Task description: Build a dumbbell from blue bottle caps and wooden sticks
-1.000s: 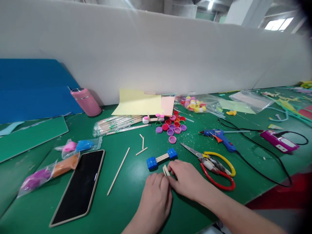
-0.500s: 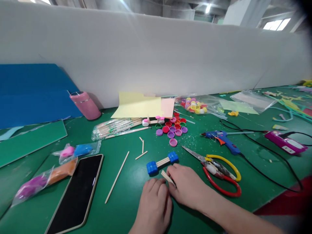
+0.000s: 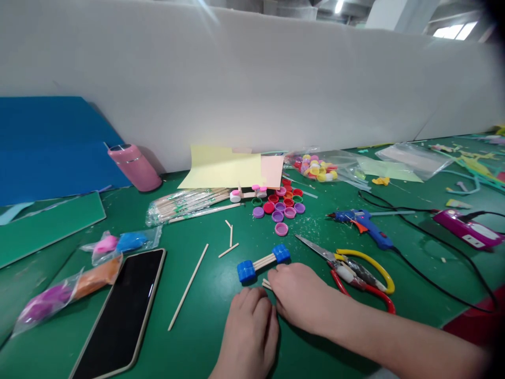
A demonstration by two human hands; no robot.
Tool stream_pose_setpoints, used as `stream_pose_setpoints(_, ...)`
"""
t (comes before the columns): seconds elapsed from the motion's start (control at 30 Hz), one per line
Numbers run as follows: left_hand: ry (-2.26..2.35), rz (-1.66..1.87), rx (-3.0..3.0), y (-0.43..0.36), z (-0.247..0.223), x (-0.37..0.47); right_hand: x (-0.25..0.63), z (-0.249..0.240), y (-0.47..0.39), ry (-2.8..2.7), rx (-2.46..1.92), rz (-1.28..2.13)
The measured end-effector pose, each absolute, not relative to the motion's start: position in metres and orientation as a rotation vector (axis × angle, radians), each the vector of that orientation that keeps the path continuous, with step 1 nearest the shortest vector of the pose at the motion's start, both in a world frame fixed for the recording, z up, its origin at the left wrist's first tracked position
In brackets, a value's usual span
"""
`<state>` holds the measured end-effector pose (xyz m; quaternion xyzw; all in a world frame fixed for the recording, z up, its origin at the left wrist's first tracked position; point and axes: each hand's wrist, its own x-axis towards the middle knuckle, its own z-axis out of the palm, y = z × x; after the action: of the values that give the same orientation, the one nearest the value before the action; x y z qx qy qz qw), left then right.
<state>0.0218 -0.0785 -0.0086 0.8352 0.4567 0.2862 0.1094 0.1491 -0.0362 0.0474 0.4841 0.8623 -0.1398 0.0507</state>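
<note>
My right hand point(image 3: 300, 295) is closed over a few short wooden sticks point(image 3: 267, 285), whose pale ends poke out to the left of its fingers. Close beside it, my left hand point(image 3: 249, 329) rests low with curled fingers; whatever lies under them is hidden. Just beyond both hands sits a dumbbell-shaped piece point(image 3: 263, 261), with blue blocks at its two ends joined by thin sticks. Scissors point(image 3: 351, 271) with one yellow and one red handle lie to the right, partly behind my right forearm. A longer wooden stick point(image 3: 188, 287) lies on the left.
Several bottle caps point(image 3: 278, 216) and broken stick pieces point(image 3: 231, 236) lie farther back. A blue glue gun point(image 3: 363, 225) trails a black cord on the right. A phone point(image 3: 120, 316), bagged clay point(image 3: 98, 276), a bag of sticks point(image 3: 187, 205) and a pink bottle point(image 3: 136, 167) occupy the left.
My right hand has rolled over the short sticks, so less of them shows, and its forearm has swung across the red scissor handle. My left hand has hardly moved.
</note>
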Motion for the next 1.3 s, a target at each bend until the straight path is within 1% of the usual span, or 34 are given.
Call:
stream_pose_setpoints(0.17, 1.316, 0.967, 2.22, -0.078, -0.009, 0.022, 0.167, 0.037, -0.037, 2.67, 1.558, -0.485)
stream_pose_setpoints(0.23, 1.287, 0.99, 2.092, -0.078, -0.006, 0.024, 0.175, 0.03, -0.038, 2.706, 1.637, -0.633)
stream_pose_setpoints(0.27, 1.277, 0.99, 2.029, -0.079, -0.004, 0.025, 0.178, 0.027, -0.038, 2.727, 1.687, -0.808)
stream_pose_setpoints(0.33, 1.277, 0.976, 1.908, -0.079, 0.001, 0.027, 0.181, 0.022, -0.038, 2.721, 1.756, -1.272)
stream_pose_setpoints(0.43, 1.324, 0.954, 1.692, -0.078, 0.011, 0.032, 0.18, 0.021, -0.037, 2.596, 1.732, -1.929)
stream_pose_setpoints(0.5, 1.344, 0.949, 1.495, -0.075, 0.016, 0.037, 0.178, 0.022, -0.036, 2.503, 1.716, -2.214)
stream_pose_setpoints(0.57, 1.321, 0.959, 1.301, -0.071, 0.019, 0.041, 0.178, 0.023, -0.035, 2.441, 1.713, -2.372)
stream_pose_setpoints(0.67, 1.254, 0.979, 1.087, -0.065, 0.02, 0.048, 0.179, 0.022, -0.036, 2.38, 1.694, -2.498)
stream_pose_setpoints(0.77, 1.232, 0.962, 0.995, -0.061, 0.017, 0.051, 0.18, 0.019, -0.039, 2.3, 1.661, -2.574)
stream_pose_setpoints(1.03, 1.273, 0.858, 1.089, -0.063, 0.012, 0.047, 0.183, 0.02, -0.045, 2.342, 1.726, -2.399)
stream_pose_setpoints(1.23, 1.304, 0.839, 1.057, -0.065, 0.012, 0.044, 0.186, 0.018, -0.04, 2.233, 1.649, -2.494)
stream_pose_setpoints(1.3, 1.314, 0.845, 1.032, -0.065, 0.015, 0.042, 0.187, 0.017, -0.04, 2.261, 1.658, -2.441)
